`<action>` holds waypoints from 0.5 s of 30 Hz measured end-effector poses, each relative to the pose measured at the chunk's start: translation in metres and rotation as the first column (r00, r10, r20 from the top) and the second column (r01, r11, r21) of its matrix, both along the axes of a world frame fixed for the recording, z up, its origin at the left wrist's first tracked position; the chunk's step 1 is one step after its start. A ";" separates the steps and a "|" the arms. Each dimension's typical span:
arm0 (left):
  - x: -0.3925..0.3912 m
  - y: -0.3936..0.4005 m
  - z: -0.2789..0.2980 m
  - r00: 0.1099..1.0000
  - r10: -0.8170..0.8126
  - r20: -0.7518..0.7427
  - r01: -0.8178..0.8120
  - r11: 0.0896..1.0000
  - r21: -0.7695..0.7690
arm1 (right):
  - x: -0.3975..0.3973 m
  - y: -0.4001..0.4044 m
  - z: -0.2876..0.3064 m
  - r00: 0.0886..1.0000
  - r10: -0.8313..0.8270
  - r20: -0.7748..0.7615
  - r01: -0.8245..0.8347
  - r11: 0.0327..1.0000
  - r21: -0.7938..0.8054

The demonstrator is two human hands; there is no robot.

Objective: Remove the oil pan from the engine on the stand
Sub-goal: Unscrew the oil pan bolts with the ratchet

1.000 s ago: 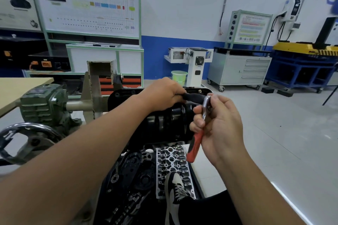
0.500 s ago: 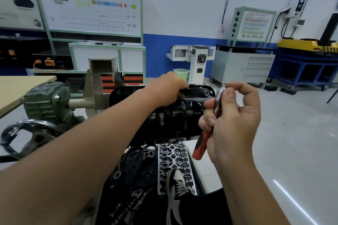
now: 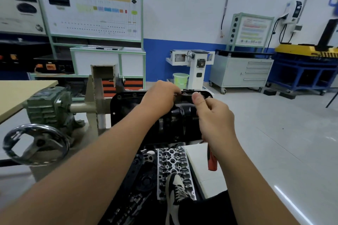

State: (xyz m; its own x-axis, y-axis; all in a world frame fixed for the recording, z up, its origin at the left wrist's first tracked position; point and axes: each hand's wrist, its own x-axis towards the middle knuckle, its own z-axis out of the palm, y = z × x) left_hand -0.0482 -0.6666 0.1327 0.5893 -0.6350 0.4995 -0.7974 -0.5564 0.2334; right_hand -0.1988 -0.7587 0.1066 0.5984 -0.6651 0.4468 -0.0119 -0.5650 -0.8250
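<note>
Both hands at oil pan (image 3: 184,120) far rim. Left hand (image 3: 161,97) grips flange; right hand (image 3: 214,117) holds ratchet (image 3: 211,160), handle pointing down toward person.

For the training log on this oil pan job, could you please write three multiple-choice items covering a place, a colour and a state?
1. Where is the handwheel?
A. left of the oil pan
B. right of it
C. on top of it

2. What colour is the grip of the ratchet?
A. blue
B. red
C. yellow

3. What is the right hand doing?
A. hanging idle
B. pressing flat on the floor
C. holding the ratchet

Answers: A, it sits at the stand's left end; B, red shows below the hand; C, fingers curl round it.
</note>
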 end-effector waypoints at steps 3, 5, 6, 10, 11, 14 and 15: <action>-0.031 0.009 -0.011 0.976 0.103 -0.192 -0.182 0.868 -0.461 | -0.006 -0.003 -0.005 0.999 -0.035 -0.038 0.031 0.994 -0.109; -0.058 0.010 -0.020 0.877 -0.105 -0.470 -0.291 0.661 -0.692 | -0.008 -0.004 -0.010 0.995 -0.056 -0.083 0.036 0.975 -0.220; -0.070 0.007 -0.023 0.748 -0.289 -0.597 -0.347 0.597 -0.723 | -0.009 -0.003 -0.012 0.994 -0.073 -0.081 0.047 0.960 -0.277; -0.093 -0.011 -0.022 0.289 -0.643 -0.709 -0.519 0.517 -0.680 | -0.009 -0.002 -0.012 0.997 -0.041 -0.059 0.011 0.904 -0.426; -0.094 -0.014 -0.020 0.270 -0.670 -0.692 -0.553 0.480 -0.681 | -0.011 -0.002 -0.010 0.999 -0.006 -0.048 -0.016 0.898 -0.439; -0.099 -0.018 -0.018 0.257 -0.696 -0.670 -0.618 0.414 -0.668 | -0.013 0.001 -0.010 0.997 0.072 0.039 -0.054 0.935 -0.350; -0.100 -0.018 -0.017 0.261 -0.687 -0.678 -0.628 0.412 -0.660 | -0.013 0.003 -0.011 0.994 0.064 0.087 -0.040 0.966 -0.255</action>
State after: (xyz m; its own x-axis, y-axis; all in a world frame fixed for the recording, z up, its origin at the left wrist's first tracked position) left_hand -0.1485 -0.6842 0.1159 0.9189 -0.3679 -0.1422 0.3124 0.4586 0.8319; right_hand -0.2120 -0.7554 0.0960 0.5766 -0.4923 0.6521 0.0933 -0.7532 -0.6511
